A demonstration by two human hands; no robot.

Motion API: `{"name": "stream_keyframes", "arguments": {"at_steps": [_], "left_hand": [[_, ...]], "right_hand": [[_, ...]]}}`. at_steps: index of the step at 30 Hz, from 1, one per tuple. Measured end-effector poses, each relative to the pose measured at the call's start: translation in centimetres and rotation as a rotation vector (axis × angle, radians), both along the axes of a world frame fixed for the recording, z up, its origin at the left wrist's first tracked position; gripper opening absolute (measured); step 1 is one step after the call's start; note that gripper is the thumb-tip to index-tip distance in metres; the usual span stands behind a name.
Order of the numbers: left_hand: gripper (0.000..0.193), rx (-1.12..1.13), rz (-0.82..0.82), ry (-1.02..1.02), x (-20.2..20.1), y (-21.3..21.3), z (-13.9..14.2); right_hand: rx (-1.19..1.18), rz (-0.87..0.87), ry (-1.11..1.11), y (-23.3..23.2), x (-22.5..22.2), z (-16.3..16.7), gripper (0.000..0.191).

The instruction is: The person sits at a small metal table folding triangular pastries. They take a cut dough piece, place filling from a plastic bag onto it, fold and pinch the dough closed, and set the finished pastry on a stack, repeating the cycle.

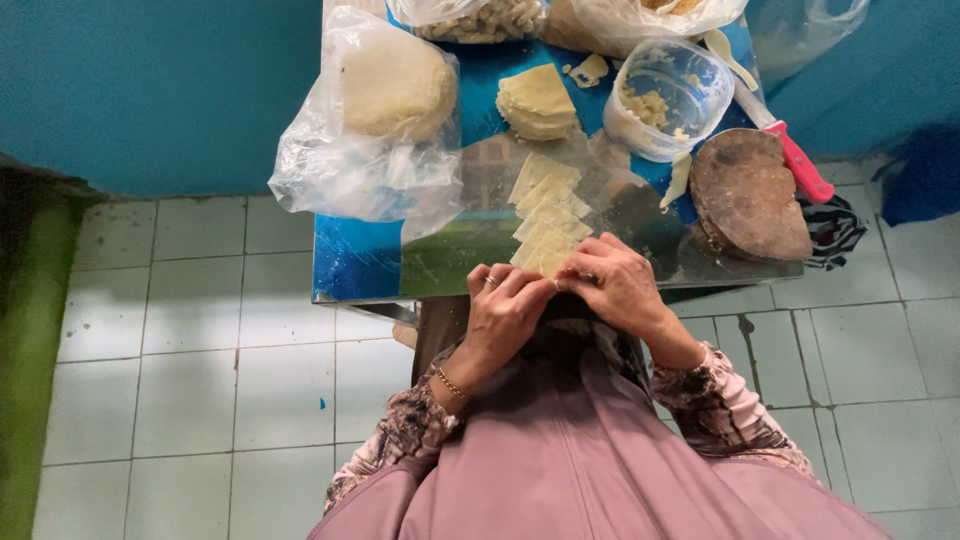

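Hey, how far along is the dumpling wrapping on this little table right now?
No finished folded pieces are visible. Done: a row of square wrappers is laid out, and filling sits ready in the clear plastic tub. In hand: the left hand and right hand pinch the nearest wrapper at the table edge. Left: the other wrappers in the row, the stack of wrappers, and the bagged dough.

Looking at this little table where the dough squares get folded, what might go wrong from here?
The pink-handled knife lies at the table's right edge with its handle sticking past it; a nudge might knock it off. The bagged dough overhangs the left edge and could slide down. The row of thin squares overlaps closely beside both hands, so pieces may stick together.
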State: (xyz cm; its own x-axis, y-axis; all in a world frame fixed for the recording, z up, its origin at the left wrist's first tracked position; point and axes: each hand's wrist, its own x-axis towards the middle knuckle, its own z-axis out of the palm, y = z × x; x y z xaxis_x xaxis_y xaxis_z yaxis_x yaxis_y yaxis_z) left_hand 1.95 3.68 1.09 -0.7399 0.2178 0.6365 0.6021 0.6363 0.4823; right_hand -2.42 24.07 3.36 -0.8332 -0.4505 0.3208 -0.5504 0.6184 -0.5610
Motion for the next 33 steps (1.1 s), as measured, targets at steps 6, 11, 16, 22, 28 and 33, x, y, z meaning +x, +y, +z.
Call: {"name": "stream_keyframes", "arguments": {"at_steps": [6,11,16,22,28,33], "left_hand": [[0.009,0.037,0.117,-0.156,-0.4,0.5,0.1],[0.012,0.065,0.141,-0.268,-0.9,0.6,0.3],[0.007,0.091,0.089,-0.251,-0.9,0.4,0.1],[0.006,-0.017,0.034,-0.195,-1.2,0.0,-0.1],[0.011,-0.059,0.001,-0.404,-4.0,-0.1,0.0],[0.008,0.016,-0.006,-0.347,-3.5,-0.1,-0.2]], "right_hand": [[-0.05,0.016,0.026,-0.3,0.0,-0.2,0.011],[0.158,0.048,0.369,-0.2,1.8,0.3,0.016],[0.046,0.035,0.153,0.1,0.3,-0.3,0.01],[-0.062,0.032,-0.247,0.6,-2.0,-1.6,0.013],[-0.069,-0.081,-0.027,-0.1,-0.2,-1.2,0.01],[0.077,0.027,0.241,0.0,0.5,0.2,0.014]]}}
